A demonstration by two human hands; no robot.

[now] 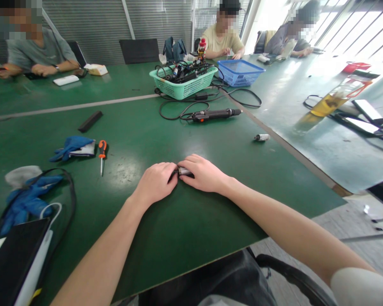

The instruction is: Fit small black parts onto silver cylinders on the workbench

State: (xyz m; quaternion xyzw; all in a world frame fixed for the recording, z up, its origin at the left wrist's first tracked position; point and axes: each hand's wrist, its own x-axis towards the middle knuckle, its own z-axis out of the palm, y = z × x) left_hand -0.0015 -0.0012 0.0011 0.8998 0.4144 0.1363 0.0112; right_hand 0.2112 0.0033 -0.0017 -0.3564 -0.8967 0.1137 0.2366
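Low over the green table, my two hands meet. My left hand (155, 182) is closed around a black part (172, 174), mostly hidden by the fingers. Curled around a small silver cylinder (184, 171) is my right hand (206, 173). The cylinder's end faces the black part, and I cannot tell whether they are joined. A similar silver motor-like piece (261, 137) lies to the right. Beyond my hands rests a black electric screwdriver (215, 114) with its cord. An orange-handled screwdriver (102, 155) and a black half-shell piece (90, 121) lie to the left.
Blue gloves (73, 146), a cable and a black-screened device (17, 250) occupy the left side. At the back stand a green basket (185, 89) full of cords and tools and a blue basket (242, 76). A bottle (327, 104) stands right. Several people sit around the table.
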